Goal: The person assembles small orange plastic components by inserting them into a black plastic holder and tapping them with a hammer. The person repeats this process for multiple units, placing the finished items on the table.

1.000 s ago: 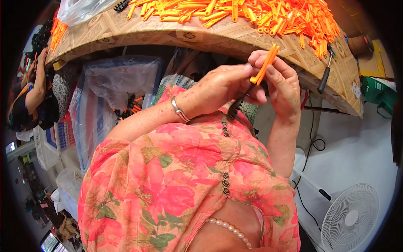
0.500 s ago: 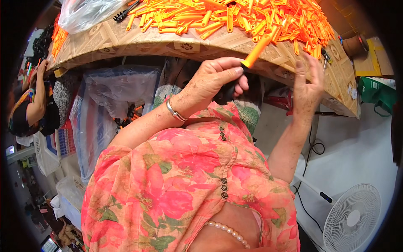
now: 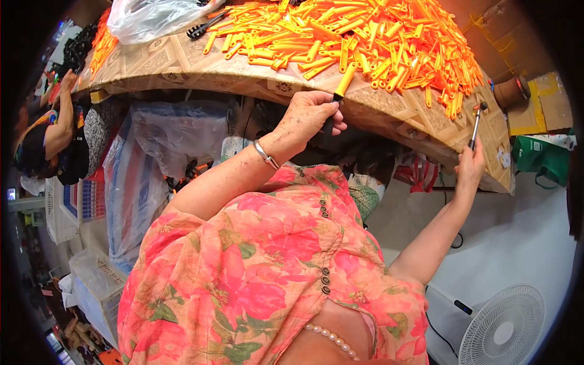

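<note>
My left hand (image 3: 310, 118) is closed round a black kitchen utensil with a yellow-orange handle (image 3: 345, 81). Its handle points up toward the table edge, while the black part is mostly hidden by my fingers and hangs below them. At the right end of the table, my right hand (image 3: 471, 163) is closed on the dark grip of a small hammer (image 3: 477, 126). Its metal shaft and dark head point up, over the tabletop. Beyond both hands lies a large pile of orange handles (image 3: 389, 48).
The table (image 3: 182, 58) has a patterned cover and a curved-looking front edge. A black slotted utensil (image 3: 204, 27) and a clear plastic bag (image 3: 152, 18) lie at its left. A green bag (image 3: 543, 159), cartons (image 3: 550, 100) and a white fan (image 3: 504, 331) are right. Another person (image 3: 58, 131) works far left.
My right hand has moved right and taken hold of the hammer that lay on the table. My left hand has shifted slightly left, still holding the utensil, whose handle now stands more upright.
</note>
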A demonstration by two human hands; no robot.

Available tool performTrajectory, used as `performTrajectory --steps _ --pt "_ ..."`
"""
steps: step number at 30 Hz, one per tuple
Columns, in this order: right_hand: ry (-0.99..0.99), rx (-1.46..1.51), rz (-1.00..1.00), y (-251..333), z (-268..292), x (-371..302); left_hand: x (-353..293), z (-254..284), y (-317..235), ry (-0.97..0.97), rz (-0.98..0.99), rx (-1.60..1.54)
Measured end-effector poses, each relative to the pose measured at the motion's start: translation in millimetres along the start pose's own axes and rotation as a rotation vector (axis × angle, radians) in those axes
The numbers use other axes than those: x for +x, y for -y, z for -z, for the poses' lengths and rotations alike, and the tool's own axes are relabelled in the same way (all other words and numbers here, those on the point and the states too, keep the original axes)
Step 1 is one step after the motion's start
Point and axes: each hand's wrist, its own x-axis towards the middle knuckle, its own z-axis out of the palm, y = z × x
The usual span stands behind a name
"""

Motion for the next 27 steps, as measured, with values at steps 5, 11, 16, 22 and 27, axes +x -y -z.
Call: performTrajectory --steps 5,11,16,22,27 --pt "0.453 0.706 -0.038 88 -28 -93 -2 -3 -9 -0.013 0.128 -0.046" --pt "0.619 0.426 0.269 109 -60 -126 -5 -4 -19 -0.028 0.175 -0.093" --pt "0.571 0.294 0.491 112 -68 -121 -4 -3 -22 -0.034 0.16 -0.06" --pt "0.554 0.34 0.447 120 -62 -119 -2 -2 -23 -0.05 0.175 -0.034" --pt "0.558 0.249 0.624 123 -71 -115 -3 -2 -23 -0.055 0.175 -0.027"
